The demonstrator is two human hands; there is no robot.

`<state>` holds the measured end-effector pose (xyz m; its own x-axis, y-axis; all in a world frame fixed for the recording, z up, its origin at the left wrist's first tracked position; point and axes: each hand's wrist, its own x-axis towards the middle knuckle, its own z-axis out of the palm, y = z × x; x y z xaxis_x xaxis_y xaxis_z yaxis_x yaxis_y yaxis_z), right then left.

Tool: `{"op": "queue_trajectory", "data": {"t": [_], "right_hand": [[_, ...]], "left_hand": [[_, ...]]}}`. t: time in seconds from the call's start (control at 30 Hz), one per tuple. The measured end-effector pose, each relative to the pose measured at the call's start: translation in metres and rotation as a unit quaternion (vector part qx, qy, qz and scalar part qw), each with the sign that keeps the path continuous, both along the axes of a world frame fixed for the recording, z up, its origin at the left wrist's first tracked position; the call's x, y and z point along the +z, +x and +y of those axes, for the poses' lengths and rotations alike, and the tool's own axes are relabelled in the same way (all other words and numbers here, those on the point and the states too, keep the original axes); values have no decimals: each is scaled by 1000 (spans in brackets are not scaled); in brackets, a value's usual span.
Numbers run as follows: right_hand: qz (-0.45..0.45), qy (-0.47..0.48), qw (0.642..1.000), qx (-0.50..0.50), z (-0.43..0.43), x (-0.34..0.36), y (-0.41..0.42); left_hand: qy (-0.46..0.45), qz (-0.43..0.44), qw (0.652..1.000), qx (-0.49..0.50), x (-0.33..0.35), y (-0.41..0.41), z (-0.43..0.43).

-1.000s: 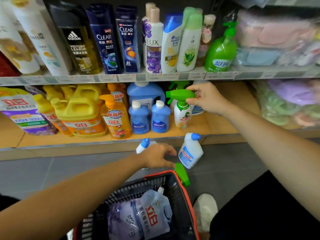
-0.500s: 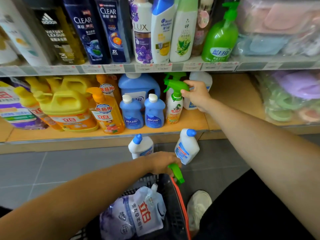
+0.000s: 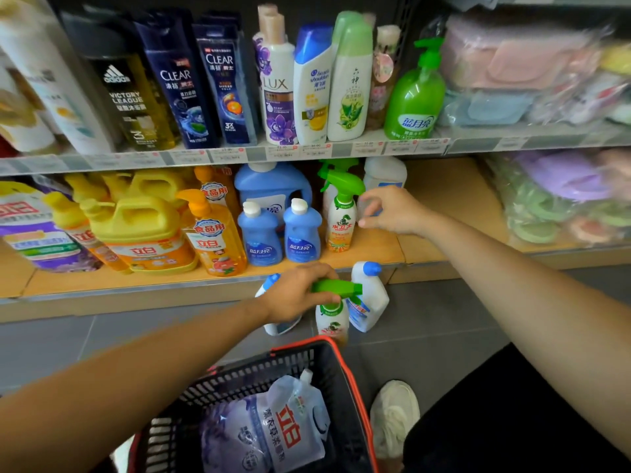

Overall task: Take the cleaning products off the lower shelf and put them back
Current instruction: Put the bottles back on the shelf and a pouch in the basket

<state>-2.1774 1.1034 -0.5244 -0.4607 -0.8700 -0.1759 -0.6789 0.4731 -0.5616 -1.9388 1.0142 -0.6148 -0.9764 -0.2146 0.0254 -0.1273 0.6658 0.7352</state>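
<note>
My left hand (image 3: 296, 291) grips the green trigger head of a white spray bottle (image 3: 332, 321) and holds it in the air above the basket, below the shelf's front edge. A second green-topped spray bottle (image 3: 341, 213) stands upright on the lower wooden shelf (image 3: 375, 249). My right hand (image 3: 392, 209) hovers just to its right with loosely spread fingers, holding nothing. Two small blue bottles (image 3: 280, 233) stand left of that sprayer. Two white bottles with blue caps (image 3: 367, 298) stand on the floor under the shelf, partly hidden by my left hand.
A black basket with an orange rim (image 3: 348, 373) sits below, holding a purple-and-white refill pouch (image 3: 273, 428). Yellow and orange detergent jugs (image 3: 146, 233) fill the shelf's left. Shampoo bottles line the upper shelf (image 3: 239, 153). Bagged cloths lie at right. My shoe (image 3: 394, 414) is beside the basket.
My right hand has let go of the shelf sprayer and drawn back slightly. My left hand has lifted the other spray bottle out of the basket up toward the shelf.
</note>
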Motion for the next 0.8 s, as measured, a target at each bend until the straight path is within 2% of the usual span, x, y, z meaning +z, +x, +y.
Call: {"op": "queue_trajectory", "data": {"t": [0.2,0.33,0.53,0.67,0.8], "right_hand": [[-155,82,981,89,31,22,26],[-259,77,958,100,32,19,48],[-315,16,946,71,23,13,72],[-373,-40,927,21,17,6,81],[-316,-76,945,-40,10,-1,79]], "left_hand": [[148,21,977,151,52,0,-19],[220,29,952,209,76,-2,-27],[223,14,946,233,94,-4,-34],[349,30,914,206,99,-10,-26],[384,30,911,147,98,-11,-25]]}}
